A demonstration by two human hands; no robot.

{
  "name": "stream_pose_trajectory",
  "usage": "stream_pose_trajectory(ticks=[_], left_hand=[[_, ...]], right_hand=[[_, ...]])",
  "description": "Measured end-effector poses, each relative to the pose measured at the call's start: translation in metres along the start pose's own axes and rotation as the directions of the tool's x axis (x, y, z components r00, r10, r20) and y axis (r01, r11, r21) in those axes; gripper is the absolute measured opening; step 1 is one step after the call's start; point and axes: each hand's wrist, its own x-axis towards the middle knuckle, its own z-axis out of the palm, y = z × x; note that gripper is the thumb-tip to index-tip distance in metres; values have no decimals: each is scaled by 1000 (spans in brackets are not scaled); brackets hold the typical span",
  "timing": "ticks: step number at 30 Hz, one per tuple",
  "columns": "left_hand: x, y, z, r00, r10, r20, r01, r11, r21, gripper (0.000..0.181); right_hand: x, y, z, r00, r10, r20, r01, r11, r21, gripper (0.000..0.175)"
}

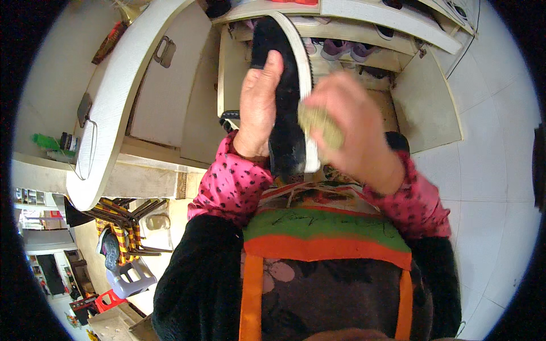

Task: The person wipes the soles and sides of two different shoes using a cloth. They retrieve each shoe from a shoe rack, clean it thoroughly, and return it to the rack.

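A black shoe (pixel 286 85) with a thick white sole (pixel 302 64) is held up in front of me, its side towards my face. My left hand (pixel 258 102) grips it, the thumb lying along the black upper. In my right hand (pixel 354 119) is a yellowish-green pad (pixel 322 125), perhaps a sponge or folded cloth, against the edge of the white sole. Motion blurs the right hand, and its fingers partly hide the pad. Across my lap lies an apron (pixel 328 230) with green and orange bands.
An open cabinet beyond my hands holds several shoes, among them a purple pair (pixel 347 49); its door (pixel 426 102) stands open to the right. A curved white counter edge (pixel 123 106) runs along the left. Lower left are a folding chair (pixel 123 226) and a plastic stool (pixel 130 279).
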Motion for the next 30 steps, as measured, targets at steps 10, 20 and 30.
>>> stream_pose_trajectory(ticks=[10,20,30], left_hand=[[-9,-4,29,1000,22,8,-23,980,199,44],[37,11,-2,996,-78,32,82,979,-189,38],[49,1,-14,995,-61,76,91,865,-493,39]], right_hand=[[78,38,-27,973,-65,-223,16,977,-214,21],[-3,5,10,997,-75,30,77,995,-58,30],[-59,5,1,954,294,-59,-297,953,-54,38]])
